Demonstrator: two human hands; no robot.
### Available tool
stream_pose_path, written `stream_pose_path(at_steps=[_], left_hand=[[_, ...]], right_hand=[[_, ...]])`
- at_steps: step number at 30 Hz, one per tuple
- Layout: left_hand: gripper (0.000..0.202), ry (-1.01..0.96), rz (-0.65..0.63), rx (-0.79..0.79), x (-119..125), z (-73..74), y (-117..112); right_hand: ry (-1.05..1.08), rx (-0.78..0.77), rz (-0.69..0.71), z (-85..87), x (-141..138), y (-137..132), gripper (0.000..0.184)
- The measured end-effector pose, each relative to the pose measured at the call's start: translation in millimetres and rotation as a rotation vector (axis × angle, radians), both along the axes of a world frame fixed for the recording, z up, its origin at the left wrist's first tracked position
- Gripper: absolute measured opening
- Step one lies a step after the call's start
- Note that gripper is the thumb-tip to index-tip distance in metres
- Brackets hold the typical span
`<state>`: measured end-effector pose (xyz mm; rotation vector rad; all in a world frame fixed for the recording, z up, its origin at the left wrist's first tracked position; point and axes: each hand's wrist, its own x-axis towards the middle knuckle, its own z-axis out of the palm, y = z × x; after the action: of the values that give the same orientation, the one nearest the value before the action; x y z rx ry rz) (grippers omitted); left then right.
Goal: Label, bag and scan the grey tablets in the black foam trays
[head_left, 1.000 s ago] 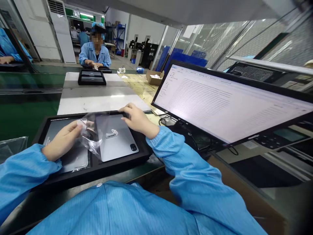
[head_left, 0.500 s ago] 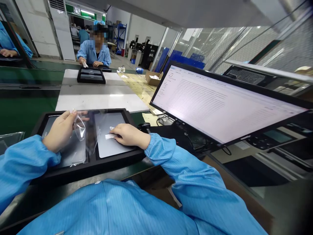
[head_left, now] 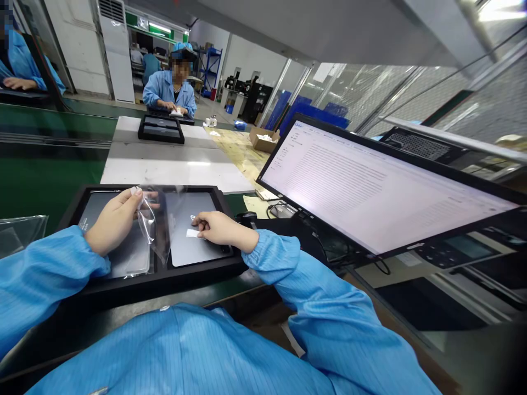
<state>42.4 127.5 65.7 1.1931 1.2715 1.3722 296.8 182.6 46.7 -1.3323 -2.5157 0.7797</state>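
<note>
My left hand (head_left: 113,219) pinches a clear plastic bag (head_left: 149,219) that hangs crumpled over the black tray's middle. My right hand (head_left: 220,226) is closed, thumb and fingers on a small white strip (head_left: 192,233). Beneath the strip lies a flat grey device (head_left: 193,253) bearing a pale logo, in the right recess of the black tray (head_left: 193,276). Another flat grey piece (head_left: 119,266) fills the left recess, with clear film over its lower part; my left hand and sleeve cover some of it.
On the right a large monitor (head_left: 337,170) stands at an angle, with a dark handheld device (head_left: 246,218) beside the tray. Beyond are a white board (head_left: 177,170), a second black tray (head_left: 161,138) and a small cardboard box (head_left: 263,144). Co-workers in blue sit across and at left.
My view has shifted slightly. Both my hands keep their holds; the bag still hangs from the left one. Across the table, the co-worker's hands have come together over a white item.
</note>
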Motion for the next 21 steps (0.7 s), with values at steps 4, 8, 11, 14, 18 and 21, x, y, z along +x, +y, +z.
stream_pose_path(at_steps=[4, 8, 11, 14, 18, 21], left_hand=[[0.035, -0.004, 0.003, -0.013, 0, -0.9, -1], [0.038, 0.000, -0.011, 0.001, -1, -3.5, 0], [0.046, 0.002, -0.027, 0.014, -3, -6.5, 0], [0.054, 0.017, -0.035, 0.008, -4, -9.2, 1], [0.061, 0.078, -0.059, -0.017, -6, -7.9, 1], [0.070, 0.223, -0.120, 0.038, -6, -3.7, -4]], right_hand=[[-0.136, -0.010, -0.025, 8.0, -2, -3, 0.011], [-0.044, 0.238, 0.034, 9.0, 1, -2, 0.009], [0.116, 0.531, 0.078, 0.5, 4, 8, 0.016], [0.135, 0.562, 0.180, -13.1, 6, 20, 0.021], [0.098, 0.506, 0.215, -20.4, 14, 24, 0.042], [0.089, 0.646, 0.028, -8.6, 33, 15, 0.051]])
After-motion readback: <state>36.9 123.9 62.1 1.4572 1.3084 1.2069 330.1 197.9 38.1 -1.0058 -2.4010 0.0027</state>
